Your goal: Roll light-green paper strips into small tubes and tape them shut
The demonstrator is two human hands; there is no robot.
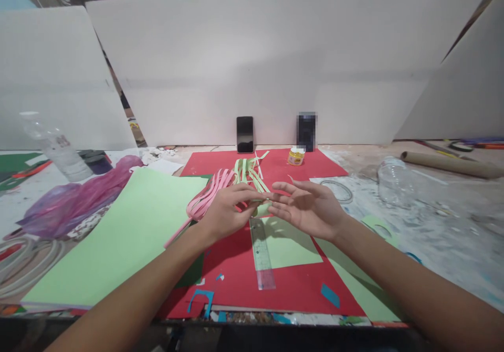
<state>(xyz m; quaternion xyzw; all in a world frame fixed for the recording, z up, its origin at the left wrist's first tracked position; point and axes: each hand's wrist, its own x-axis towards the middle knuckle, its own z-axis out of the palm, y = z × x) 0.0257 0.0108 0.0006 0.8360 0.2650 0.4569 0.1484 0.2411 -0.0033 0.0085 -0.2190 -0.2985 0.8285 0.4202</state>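
Note:
My left hand (232, 210) is closed in a pinch over the middle of the red sheet (232, 284). Something small and light green shows at its fingertips, seemingly paper, but mostly covered. Facing it, my right hand (309, 208) has its palm turned up and fingers spread, with the fingertips close to the left ones. Behind the hands lie light green paper strips (247, 169). A bundle of looped pink paper strips (208, 197) on a pink stick is beside my left hand. Below the hands, a clear ruler (261, 255) rests partly on a light green paper piece (293, 247).
Large light green sheets (106, 231) cover the left. A small yellow-labelled jar (296, 157) stands at the back, near a black phone (244, 135) leaning on the white board. Plastic bottles (396, 181) and a cardboard tube (449, 164) are at right. Blue scraps (329, 295) lie in front.

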